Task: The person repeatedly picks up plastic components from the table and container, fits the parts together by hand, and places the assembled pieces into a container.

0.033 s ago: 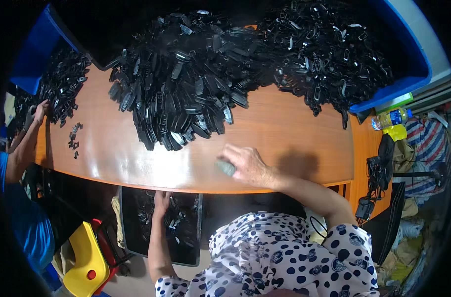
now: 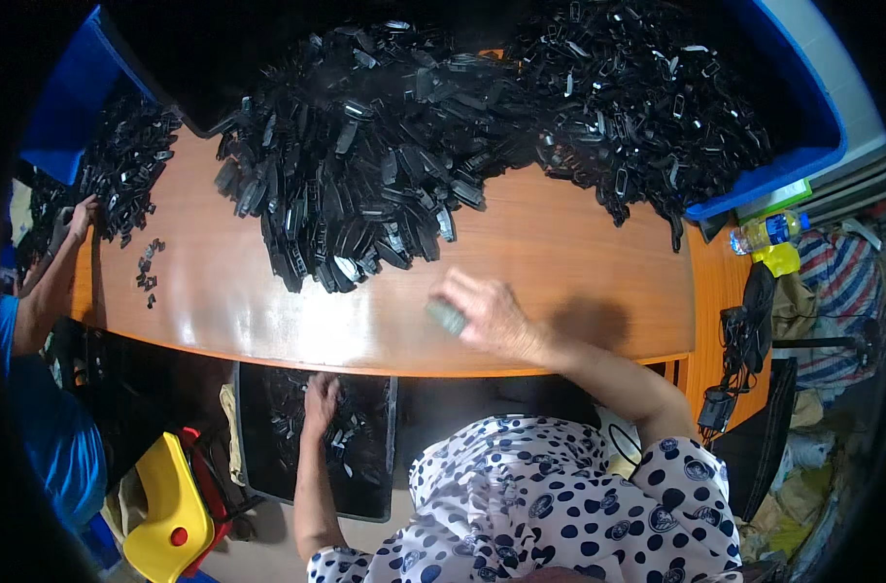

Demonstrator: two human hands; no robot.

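My right hand [image 2: 489, 316] is closed around a small grey-green block [image 2: 446, 317], just above the wooden table [image 2: 598, 272]. What the block is made of, I cannot make out. Below the table's front edge, my left hand [image 2: 321, 398] is over a black tray [image 2: 392, 437] with its fingers curled. Dark loose parts [image 2: 341, 437] lie about it in the tray. Anything between those fingers is too small to see. Beyond my right hand a big heap of black plastic parts [image 2: 365, 185] spreads over the table.
More black parts [image 2: 657, 136] spill from a blue bin [image 2: 822, 126] at the right. A second blue bin [image 2: 69, 107] stands far left, near a co-worker's hand [image 2: 81, 222]. Several small pieces [image 2: 148, 272] lie on the left tabletop. A yellow chair [image 2: 176, 505] is at lower left.
My left hand has drawn slightly back from the table's edge and shows more fully over the tray. The right hand has shifted very little, with the block still in it.
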